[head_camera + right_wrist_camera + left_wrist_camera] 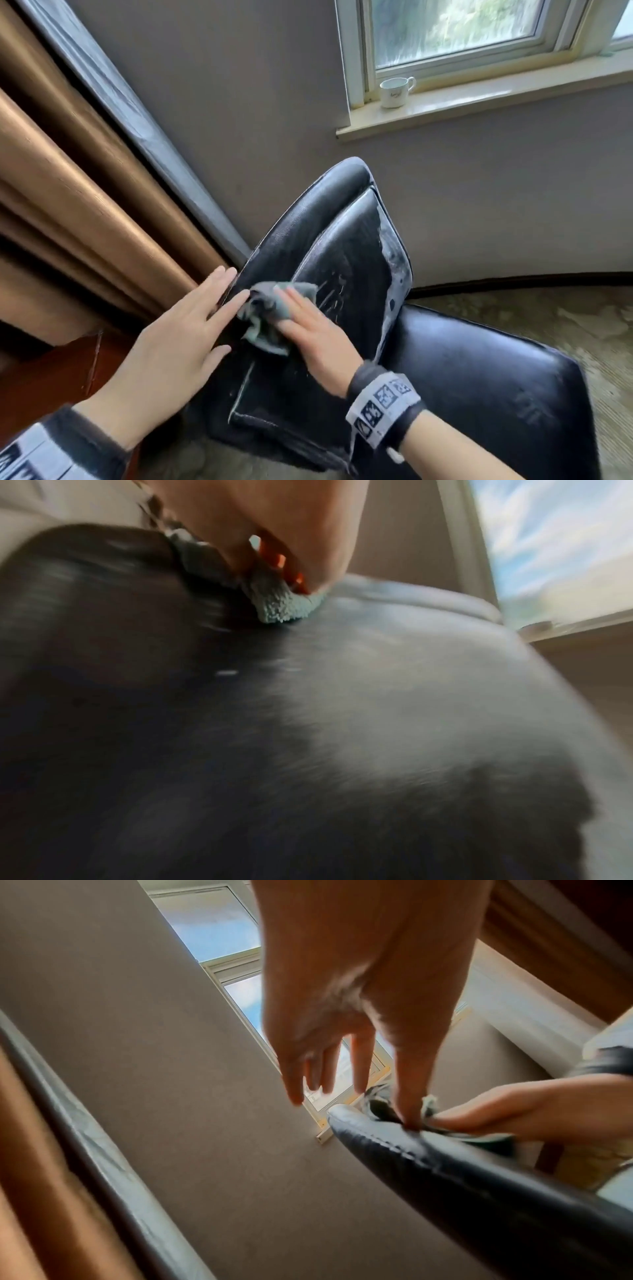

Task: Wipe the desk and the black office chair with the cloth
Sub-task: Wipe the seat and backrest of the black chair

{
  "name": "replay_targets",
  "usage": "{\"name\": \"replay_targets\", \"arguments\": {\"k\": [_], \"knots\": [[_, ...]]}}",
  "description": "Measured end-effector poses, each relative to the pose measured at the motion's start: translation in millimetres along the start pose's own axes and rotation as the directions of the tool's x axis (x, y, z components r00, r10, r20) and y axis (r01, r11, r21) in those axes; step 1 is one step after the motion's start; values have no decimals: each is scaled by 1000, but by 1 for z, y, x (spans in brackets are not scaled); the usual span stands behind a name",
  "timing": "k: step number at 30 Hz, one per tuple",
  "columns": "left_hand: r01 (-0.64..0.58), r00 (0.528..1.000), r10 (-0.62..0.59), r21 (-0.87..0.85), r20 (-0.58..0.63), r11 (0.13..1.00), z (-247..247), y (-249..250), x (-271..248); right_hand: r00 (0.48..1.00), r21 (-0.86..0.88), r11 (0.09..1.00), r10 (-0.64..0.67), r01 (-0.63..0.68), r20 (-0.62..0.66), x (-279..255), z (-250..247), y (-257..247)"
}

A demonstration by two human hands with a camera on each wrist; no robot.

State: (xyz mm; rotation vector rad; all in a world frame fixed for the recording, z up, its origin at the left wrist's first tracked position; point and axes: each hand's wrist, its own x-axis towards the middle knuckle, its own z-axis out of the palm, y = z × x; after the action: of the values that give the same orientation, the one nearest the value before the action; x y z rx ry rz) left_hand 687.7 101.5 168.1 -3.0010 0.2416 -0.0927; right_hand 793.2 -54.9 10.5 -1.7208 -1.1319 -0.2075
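Observation:
The black office chair point(342, 240) fills the middle of the head view, its worn leather backrest tilted toward me and its seat point(479, 377) to the right. A crumpled grey-green cloth point(270, 315) lies on the backrest under my right hand point(308, 329), which presses it flat with straight fingers. My left hand point(191, 325) is spread open at the backrest's left edge, fingers straight; its thumb touches the padded edge point(394, 1145) beside the cloth point(430, 1107). The right wrist view, blurred, shows the cloth point(281, 607) pinned under my palm on the leather point(377, 696).
Brown curtains point(68, 188) and a grey panel point(137, 120) stand at the left. A white cup point(395, 91) sits on the window sill point(479, 99) above the chair. A reddish wooden surface point(51, 377) shows at lower left; carpet point(548, 325) lies to the right.

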Motion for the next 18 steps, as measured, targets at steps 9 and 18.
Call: {"name": "replay_targets", "arguments": {"k": [9,18], "knots": [[60,972,-89,137,217,989,16,12,4,991,-7,996,93,-94,-94,-44,42,-29],[76,959,-103,111,263,991,11,8,21,456,476,490,868,-730,-194,-23,31,19]]}}
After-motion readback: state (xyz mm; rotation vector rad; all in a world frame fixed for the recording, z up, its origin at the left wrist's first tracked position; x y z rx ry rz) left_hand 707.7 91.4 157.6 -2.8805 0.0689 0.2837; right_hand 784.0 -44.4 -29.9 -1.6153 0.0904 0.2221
